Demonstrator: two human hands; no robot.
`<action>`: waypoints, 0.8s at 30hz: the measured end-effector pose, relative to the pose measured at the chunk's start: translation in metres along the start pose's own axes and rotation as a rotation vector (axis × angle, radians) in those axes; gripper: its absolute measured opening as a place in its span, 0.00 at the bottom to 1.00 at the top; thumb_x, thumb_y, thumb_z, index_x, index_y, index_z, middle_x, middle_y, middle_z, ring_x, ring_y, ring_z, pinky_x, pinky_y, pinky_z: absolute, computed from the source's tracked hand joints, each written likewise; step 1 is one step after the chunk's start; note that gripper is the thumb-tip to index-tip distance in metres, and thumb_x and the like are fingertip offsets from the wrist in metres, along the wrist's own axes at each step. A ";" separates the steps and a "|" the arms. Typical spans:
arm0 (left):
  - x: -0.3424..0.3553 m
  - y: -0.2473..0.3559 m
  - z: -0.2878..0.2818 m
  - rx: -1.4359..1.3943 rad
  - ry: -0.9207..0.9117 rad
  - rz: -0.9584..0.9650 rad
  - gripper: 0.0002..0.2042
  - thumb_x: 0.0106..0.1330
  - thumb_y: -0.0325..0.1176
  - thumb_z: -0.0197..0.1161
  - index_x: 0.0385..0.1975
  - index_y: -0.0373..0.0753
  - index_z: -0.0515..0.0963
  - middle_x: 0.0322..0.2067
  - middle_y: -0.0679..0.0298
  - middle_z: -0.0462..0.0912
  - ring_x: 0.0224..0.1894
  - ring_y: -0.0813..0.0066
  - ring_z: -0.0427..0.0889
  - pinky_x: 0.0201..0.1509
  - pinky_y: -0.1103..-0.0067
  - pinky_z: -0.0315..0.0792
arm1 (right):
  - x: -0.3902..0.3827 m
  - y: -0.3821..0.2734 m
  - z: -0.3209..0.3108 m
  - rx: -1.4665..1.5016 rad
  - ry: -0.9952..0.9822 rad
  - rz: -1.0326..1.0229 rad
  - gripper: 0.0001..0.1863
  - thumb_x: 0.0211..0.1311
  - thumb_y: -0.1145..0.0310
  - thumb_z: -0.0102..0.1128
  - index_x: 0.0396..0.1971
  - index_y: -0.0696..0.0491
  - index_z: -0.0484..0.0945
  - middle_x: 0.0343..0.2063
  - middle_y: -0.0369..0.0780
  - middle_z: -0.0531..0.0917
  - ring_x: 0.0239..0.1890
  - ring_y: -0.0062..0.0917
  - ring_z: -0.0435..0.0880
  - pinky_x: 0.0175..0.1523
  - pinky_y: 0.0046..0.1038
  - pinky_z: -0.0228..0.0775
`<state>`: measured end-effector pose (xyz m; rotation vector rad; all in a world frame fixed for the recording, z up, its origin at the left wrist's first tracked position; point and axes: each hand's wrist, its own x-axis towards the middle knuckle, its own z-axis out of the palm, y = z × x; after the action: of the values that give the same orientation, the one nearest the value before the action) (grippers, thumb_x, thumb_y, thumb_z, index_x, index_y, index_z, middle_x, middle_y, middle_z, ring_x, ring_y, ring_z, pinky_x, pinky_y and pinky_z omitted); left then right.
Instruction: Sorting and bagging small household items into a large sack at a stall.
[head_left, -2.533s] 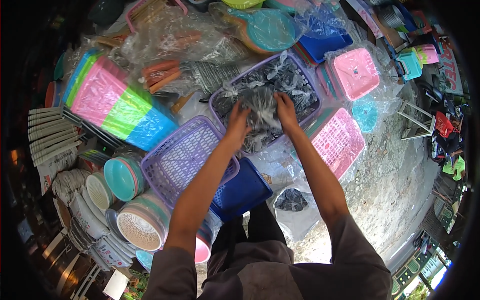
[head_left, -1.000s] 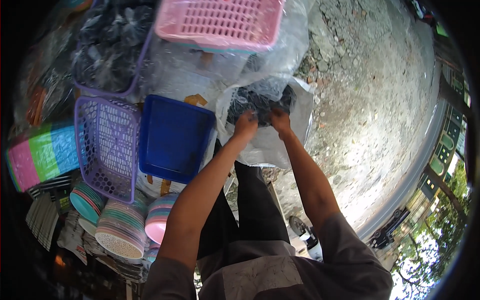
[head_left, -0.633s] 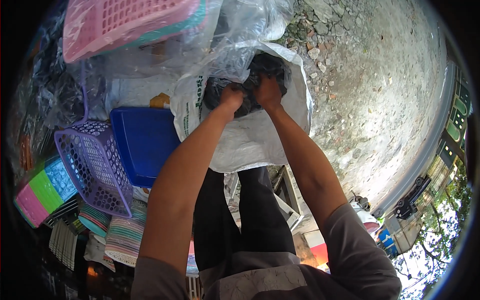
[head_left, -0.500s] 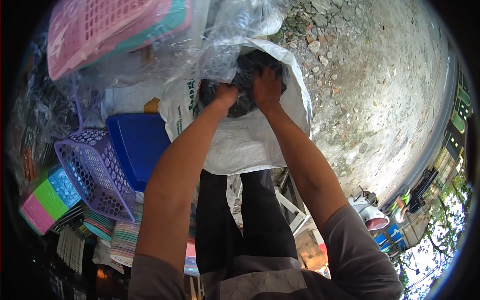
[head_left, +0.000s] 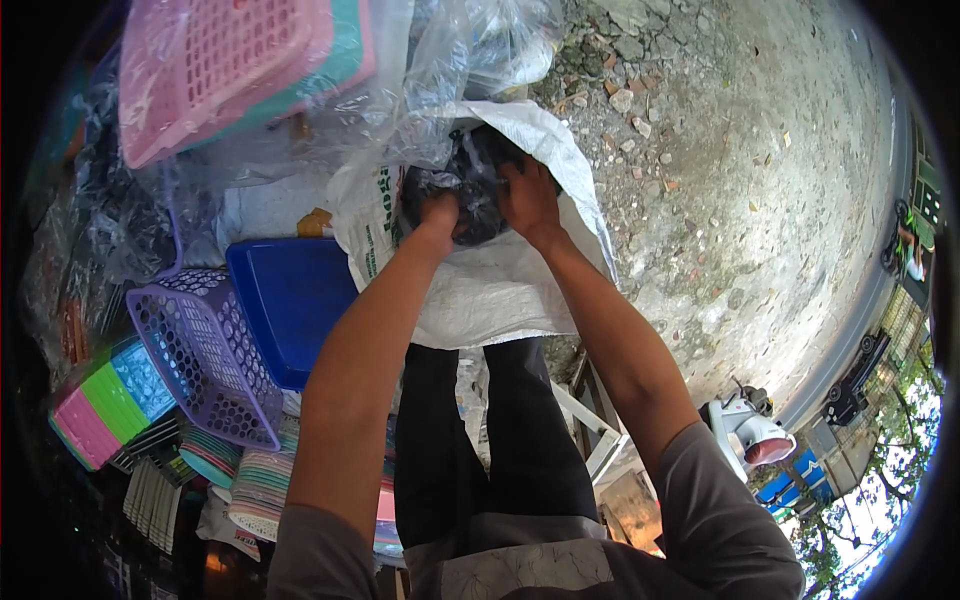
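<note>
A white woven sack [head_left: 490, 305] with green print lies with its mouth spread in front of my legs. Inside that mouth is a crumpled, shiny black plastic bag [head_left: 478, 195]. My left hand [head_left: 440, 214] has its fingers curled into the bag's left side, the fingertips buried in the folds. Against the right side, my right hand [head_left: 530, 200] grips the plastic with fingers bent, their tips partly hidden. What the black bag contains cannot be seen.
Clear plastic wrapping [head_left: 430, 80] with pink baskets [head_left: 235, 65] overlaps the sack's far left. A blue tub [head_left: 292, 310], a purple basket [head_left: 205, 350] and stacked colourful goods stand at left. Rough rubble ground [head_left: 690, 230] lies right; a white metal frame [head_left: 600, 440] and scooter [head_left: 745, 435] are nearer.
Both hands stay on the black bag. My right hand has moved slightly down and left, its fingers now more bent. The sack's right rim has folded inward a little.
</note>
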<state>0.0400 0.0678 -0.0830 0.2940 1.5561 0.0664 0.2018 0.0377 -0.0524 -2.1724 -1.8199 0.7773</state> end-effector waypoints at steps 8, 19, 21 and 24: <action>-0.111 -0.001 -0.023 -0.509 -0.072 -0.122 0.26 0.69 0.44 0.46 0.66 0.43 0.58 0.66 0.58 0.59 0.63 0.54 0.63 0.65 0.60 0.62 | -0.061 -0.038 -0.082 0.754 -0.169 0.054 0.11 0.63 0.75 0.44 0.42 0.59 0.74 0.42 0.45 0.80 0.45 0.30 0.78 0.52 0.29 0.67; -0.369 0.010 -0.107 -0.641 -0.552 0.241 0.25 0.72 0.41 0.48 0.66 0.41 0.57 0.61 0.61 0.65 0.60 0.58 0.69 0.63 0.56 0.67 | -0.128 -0.170 -0.269 1.383 -0.345 0.144 0.11 0.66 0.74 0.40 0.44 0.55 0.70 0.46 0.36 0.75 0.45 0.19 0.73 0.52 0.24 0.64; -0.410 0.014 -0.123 -0.619 -0.598 0.361 0.27 0.69 0.35 0.54 0.67 0.40 0.56 0.59 0.61 0.68 0.58 0.60 0.72 0.61 0.57 0.69 | -0.127 -0.197 -0.297 1.342 -0.415 0.058 0.10 0.64 0.75 0.42 0.44 0.54 0.70 0.43 0.34 0.75 0.44 0.18 0.72 0.52 0.22 0.63; -0.474 0.019 -0.133 -0.554 -0.461 0.598 0.30 0.64 0.26 0.60 0.65 0.38 0.58 0.54 0.60 0.72 0.53 0.66 0.75 0.56 0.66 0.74 | -0.128 -0.226 -0.317 1.251 -0.507 -0.119 0.09 0.61 0.74 0.48 0.42 0.52 0.68 0.38 0.31 0.72 0.43 0.15 0.70 0.49 0.19 0.60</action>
<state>-0.0982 -0.0018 0.3846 0.2969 0.9025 0.8260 0.1586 0.0202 0.3550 -1.0727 -1.0038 1.8650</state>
